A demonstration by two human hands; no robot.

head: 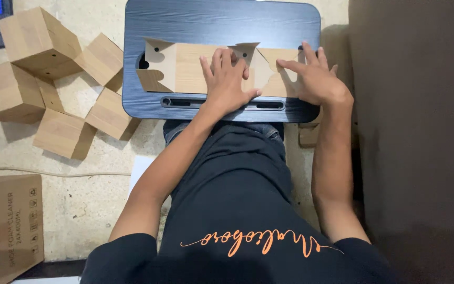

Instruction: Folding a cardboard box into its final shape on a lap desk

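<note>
Head view: left hand [230, 79] flat, fingers spread, pinning flat carton [195, 68] to lap desk [222, 21]; right hand [313, 79] presses flap, pinching nothing — crease along score.

Black short-sleeved shirt [232, 210] (orange script print); blue jeans [222, 129].

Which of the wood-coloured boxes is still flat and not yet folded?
The box blank on the dark lap tray, under both hands; the boxes on the floor are folded cubes.
</note>
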